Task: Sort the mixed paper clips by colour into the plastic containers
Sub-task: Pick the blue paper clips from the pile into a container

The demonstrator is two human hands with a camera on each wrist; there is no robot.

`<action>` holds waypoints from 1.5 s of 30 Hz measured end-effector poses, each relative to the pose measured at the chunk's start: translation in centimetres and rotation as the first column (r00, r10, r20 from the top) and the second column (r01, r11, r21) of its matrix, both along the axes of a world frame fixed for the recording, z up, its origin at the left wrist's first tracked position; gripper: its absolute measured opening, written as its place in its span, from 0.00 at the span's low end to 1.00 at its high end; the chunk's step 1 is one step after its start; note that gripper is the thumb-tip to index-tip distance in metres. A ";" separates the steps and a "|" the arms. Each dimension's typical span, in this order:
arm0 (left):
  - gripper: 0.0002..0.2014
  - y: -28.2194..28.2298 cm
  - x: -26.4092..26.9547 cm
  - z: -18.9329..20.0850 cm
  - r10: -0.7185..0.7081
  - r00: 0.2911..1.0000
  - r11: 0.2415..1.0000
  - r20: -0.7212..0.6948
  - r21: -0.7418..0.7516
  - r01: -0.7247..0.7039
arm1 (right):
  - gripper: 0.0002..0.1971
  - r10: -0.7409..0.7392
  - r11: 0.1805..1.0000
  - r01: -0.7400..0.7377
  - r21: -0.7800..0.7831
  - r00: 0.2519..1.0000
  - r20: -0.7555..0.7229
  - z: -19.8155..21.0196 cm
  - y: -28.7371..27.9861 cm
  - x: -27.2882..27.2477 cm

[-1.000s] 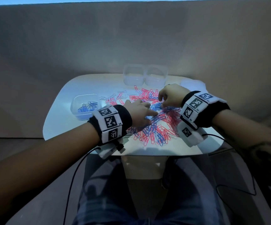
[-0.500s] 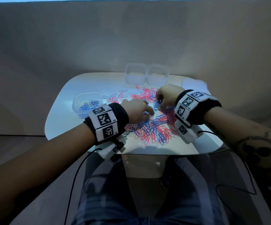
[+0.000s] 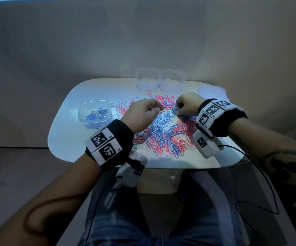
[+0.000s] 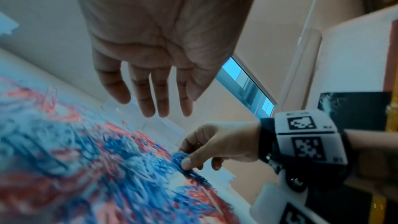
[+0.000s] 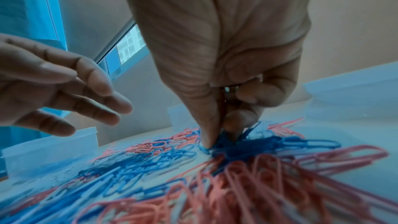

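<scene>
A heap of mixed blue, red and pale paper clips point(image 3: 163, 134) covers the middle of the small white table point(image 3: 67, 139). My right hand point(image 3: 185, 105) sits at the heap's far right, thumb and fingers pinching a bunch of dark blue clips point(image 5: 224, 144) against the table. My left hand point(image 3: 143, 112) hovers above the heap with fingers relaxed and nothing in it; the left wrist view shows its palm bare point(image 4: 155, 91). A clear container point(image 3: 95, 113) at the left holds several blue clips. Two clear containers point(image 3: 148, 80) point(image 3: 172, 82) stand at the far edge.
A pale lid or cloth point(image 3: 209, 90) lies at the table's far right corner. Cables run from both wrist cameras down past the table's near edge point(image 3: 161, 167). My legs are under the table. A plain wall stands behind.
My left hand has lifted off the heap and moved away from me, now hovering. My right hand stays at the heap's right, still working the blue clips.
</scene>
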State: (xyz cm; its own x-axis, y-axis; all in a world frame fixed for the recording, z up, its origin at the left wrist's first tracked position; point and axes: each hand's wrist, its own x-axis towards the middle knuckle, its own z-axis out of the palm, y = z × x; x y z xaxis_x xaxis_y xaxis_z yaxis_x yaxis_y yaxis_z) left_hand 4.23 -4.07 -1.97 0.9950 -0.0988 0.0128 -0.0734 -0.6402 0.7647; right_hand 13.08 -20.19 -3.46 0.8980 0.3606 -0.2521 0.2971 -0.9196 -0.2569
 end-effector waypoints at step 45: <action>0.26 -2.9 -1.9 -1.1 -0.221 0.902 -0.413 -0.371 -0.803 -0.431 | 0.04 0.125 0.864 -0.098 0.494 0.992 -0.022 6.8 4.4 -5.6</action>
State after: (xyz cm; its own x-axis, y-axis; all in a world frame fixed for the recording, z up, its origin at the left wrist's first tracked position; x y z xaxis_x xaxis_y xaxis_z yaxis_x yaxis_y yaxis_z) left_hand 2.36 -7.01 -3.03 0.9405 -0.1674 -0.2958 0.2280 0.9562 0.1836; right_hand 7.45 -15.80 3.32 0.8350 0.5469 -0.0609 0.3638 -0.6316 -0.6846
